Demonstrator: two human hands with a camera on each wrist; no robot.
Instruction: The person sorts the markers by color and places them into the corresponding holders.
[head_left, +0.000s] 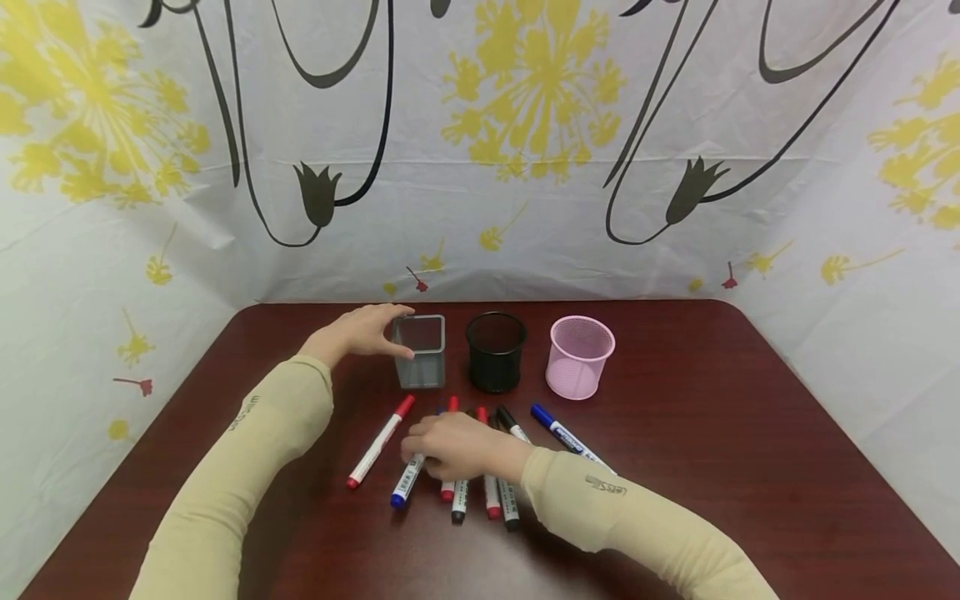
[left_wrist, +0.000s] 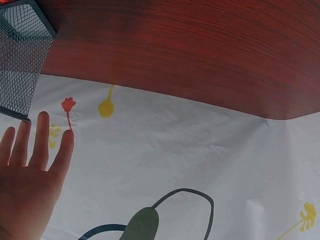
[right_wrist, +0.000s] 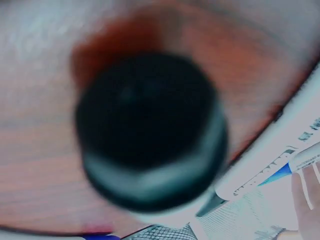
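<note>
My left hand is at the grey square mesh pen holder, thumb by its near rim and fingers toward its back. In the left wrist view its fingers look straight, with fingertips close against the holder's mesh. My right hand is over a group of markers, its curled fingers pinching a blue-ended whiteboard marker. Red-ended and black-ended markers lie beneath and beside this hand, partly hidden by it. A blurred black marker end fills the middle of the right wrist view.
Right of the grey holder stand a round black mesh holder and a round pink one. A red marker lies apart on the left, a blue marker on the right. Patterned cloth hangs behind the dark red table.
</note>
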